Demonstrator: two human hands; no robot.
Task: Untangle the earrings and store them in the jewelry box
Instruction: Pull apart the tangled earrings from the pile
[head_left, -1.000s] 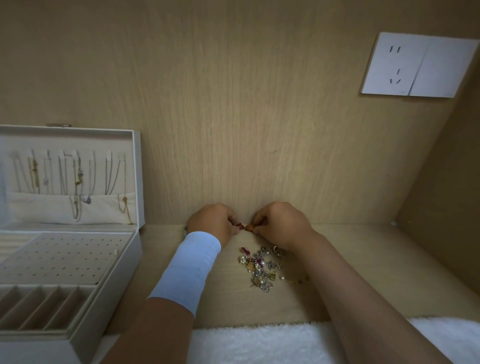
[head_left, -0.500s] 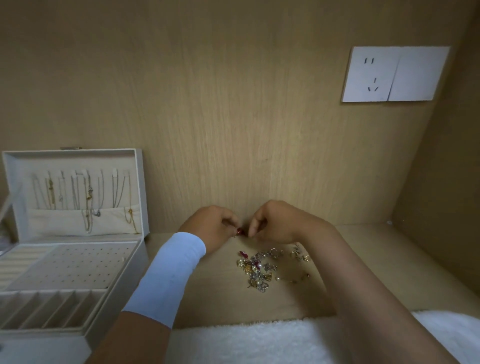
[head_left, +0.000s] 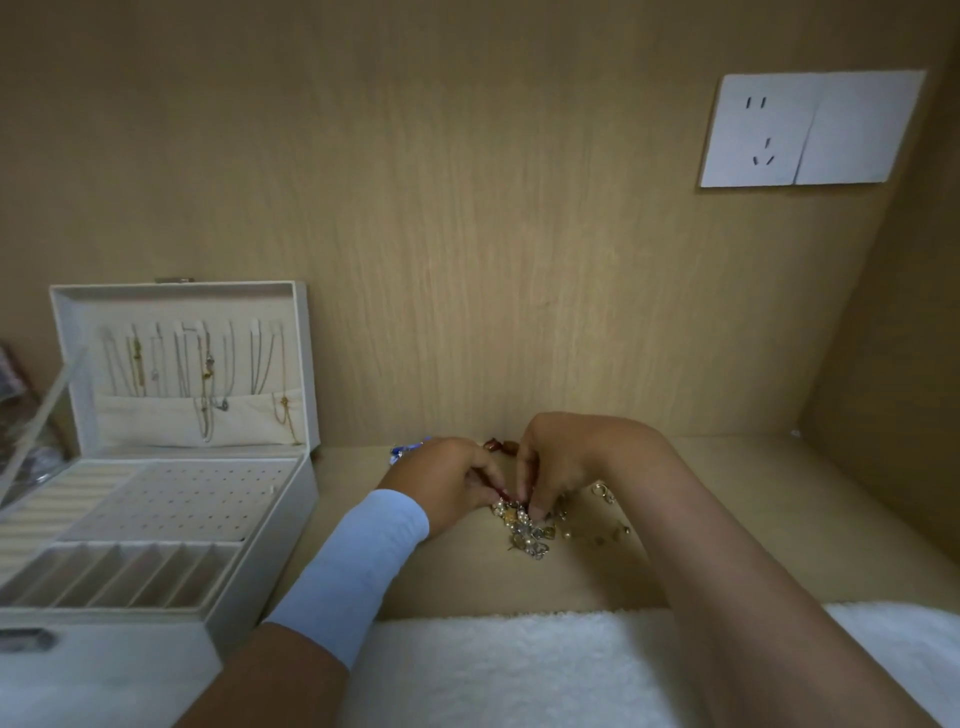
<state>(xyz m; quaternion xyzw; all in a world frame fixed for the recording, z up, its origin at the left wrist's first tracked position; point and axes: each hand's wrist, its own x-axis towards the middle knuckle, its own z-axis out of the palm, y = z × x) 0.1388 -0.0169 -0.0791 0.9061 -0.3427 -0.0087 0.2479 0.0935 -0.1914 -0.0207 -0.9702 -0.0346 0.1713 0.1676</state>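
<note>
Pinched together over the heap, the left hand (head_left: 447, 483) and right hand (head_left: 558, 462) both grip the tangled earrings (head_left: 530, 530) lying on the wooden shelf (head_left: 727, 519), right of the open jewelry box (head_left: 270, 545).

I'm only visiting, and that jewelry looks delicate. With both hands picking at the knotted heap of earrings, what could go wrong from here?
1. Both the left hand and right hand pinch the tangled earrings; tugging apart might bend a hook.
2. The loose earrings lie beside the right forearm, which could sweep them away.
3. The jewelry box stands apart to the left; a dropped piece could vanish in the white towel.
</note>
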